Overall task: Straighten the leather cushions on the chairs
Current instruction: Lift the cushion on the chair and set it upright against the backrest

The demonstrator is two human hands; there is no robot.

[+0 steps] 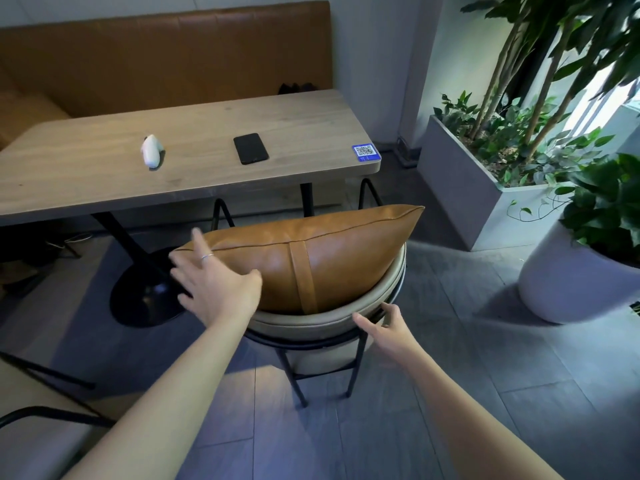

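Note:
A tan leather cushion (311, 258) with a vertical strap leans inside the curved beige backrest of a black-framed chair (311, 327), its right corner sticking up higher than the left. My left hand (214, 285) is spread open at the cushion's left end, fingers apart, thumb touching the leather. My right hand (388, 327) rests open on the backrest rim at the lower right, below the cushion, holding nothing.
A wooden table (104, 168) stands behind the chair with a black phone (250, 148), a white device (151, 151) and a QR sticker (366, 152). A brown bench back (156, 57) lines the wall. Planters (467, 188) and a white pot (568, 285) stand at right. Another chair (34, 431) is at lower left.

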